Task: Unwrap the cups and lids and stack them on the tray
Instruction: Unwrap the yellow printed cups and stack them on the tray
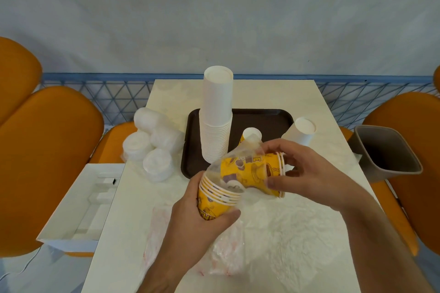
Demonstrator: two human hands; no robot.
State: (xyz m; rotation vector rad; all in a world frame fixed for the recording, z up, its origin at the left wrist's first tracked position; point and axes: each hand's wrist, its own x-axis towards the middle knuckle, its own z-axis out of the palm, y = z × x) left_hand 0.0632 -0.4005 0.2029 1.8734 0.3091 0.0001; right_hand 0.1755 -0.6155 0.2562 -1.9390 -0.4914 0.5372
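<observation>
My left hand point(202, 216) grips a short stack of yellow printed cups point(215, 200), rims up. My right hand point(307, 173) holds a second yellow stack point(252, 170) lying sideways, partly inside a clear plastic wrapper point(238, 154). Both stacks hover over the table just in front of the dark brown tray point(269, 119). On the tray stands a tall stack of white cups point(216, 114), bottoms up, with a small yellow-and-white cup point(252, 134) beside it. Another white cup stack point(301, 131) leans at the tray's right edge. Wrapped white lids point(154, 143) are piled left of the tray.
Crumpled clear plastic wrap point(285, 233) covers the near part of the cream table point(273, 93). A grey bin point(385, 152) stands at the right edge. A white box point(81, 204) lies to the left. Orange chairs point(47, 162) flank both sides, and a blue railing runs behind.
</observation>
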